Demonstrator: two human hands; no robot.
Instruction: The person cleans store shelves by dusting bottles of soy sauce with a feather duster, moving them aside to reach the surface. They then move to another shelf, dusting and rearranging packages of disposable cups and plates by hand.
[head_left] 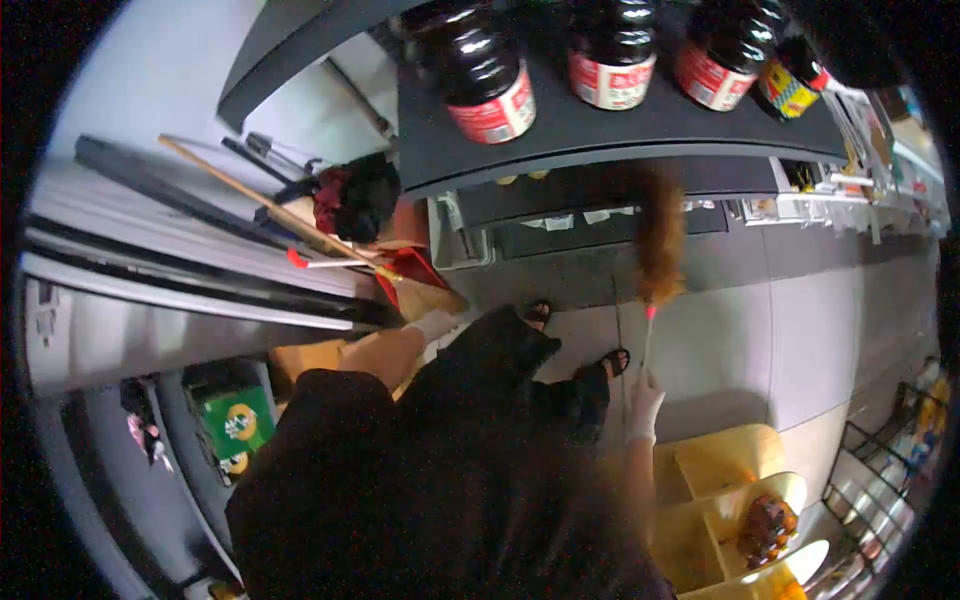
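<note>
A brown feather duster (pixel 660 240) with a red collar reaches up toward the dark shelf, its fluffy head overlapping the lower shelf edge in this view. My right hand (pixel 647 395), in a white glove, is wrapped round its thin pale handle. My left hand (pixel 434 324), also in a white glove, hangs low with nothing visible in it and its fingers loosely stretched. Right beside it is the bristle head of a broom (pixel 425 300), whose long wooden stick leans back to the upper left. A red dustpan (pixel 408 268) sits behind the broom.
Several dark bottles with red-and-white labels (pixel 612 80) line the upper shelf (pixel 610 135). A yellow divided bin (pixel 735 455) stands at lower right, near a black wire rack (pixel 875 460). A green box (pixel 237 425) lies at left. Tiled floor (pixel 720 330) runs below the shelves.
</note>
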